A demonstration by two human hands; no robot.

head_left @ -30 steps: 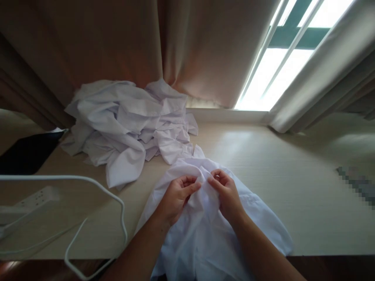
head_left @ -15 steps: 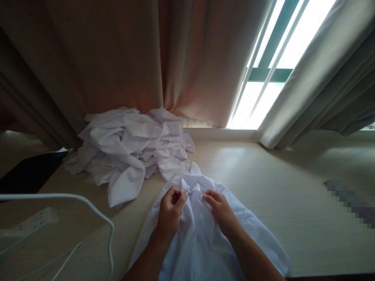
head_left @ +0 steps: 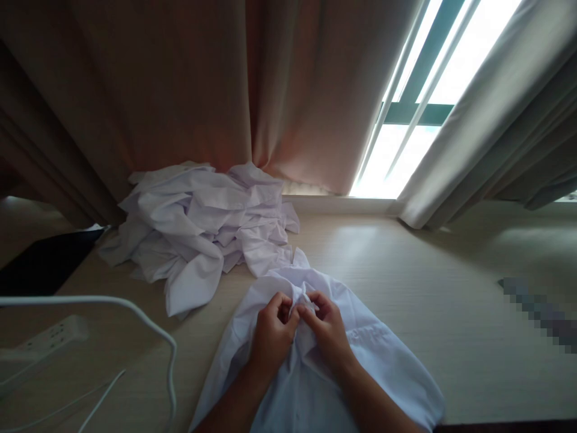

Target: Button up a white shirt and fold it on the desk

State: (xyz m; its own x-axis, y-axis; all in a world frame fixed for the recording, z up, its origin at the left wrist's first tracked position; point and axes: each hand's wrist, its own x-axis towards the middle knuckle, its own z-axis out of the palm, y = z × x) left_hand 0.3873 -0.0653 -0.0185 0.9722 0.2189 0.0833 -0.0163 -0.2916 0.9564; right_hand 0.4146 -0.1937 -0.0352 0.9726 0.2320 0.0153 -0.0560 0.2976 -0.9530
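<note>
A white shirt (head_left: 383, 355) lies spread over the near part of the table, its collar end pointing away from me. My left hand (head_left: 276, 325) pinches the shirt's front edge near the collar. Close against it, my right hand (head_left: 325, 325) pinches the facing edge, and the fingertips of both hands meet at the gathered cloth. Whether a button sits between the fingers is hidden. Beyond and to the left rests a crumpled heap of white shirts (head_left: 193, 210), touching the far end of the spread one.
A white cable (head_left: 153, 329) curves over the left side, near a power strip (head_left: 54, 337). At far left lies a flat black object (head_left: 49, 258). Curtains (head_left: 189, 90) hang behind the table (head_left: 451, 325), beside a bright window. A blurred-out item (head_left: 541, 313) lies on the right.
My hands have come together from a small gap, drawing the two shirt edges to one another. The cloth between them is now bunched. The heap has stayed in place.
</note>
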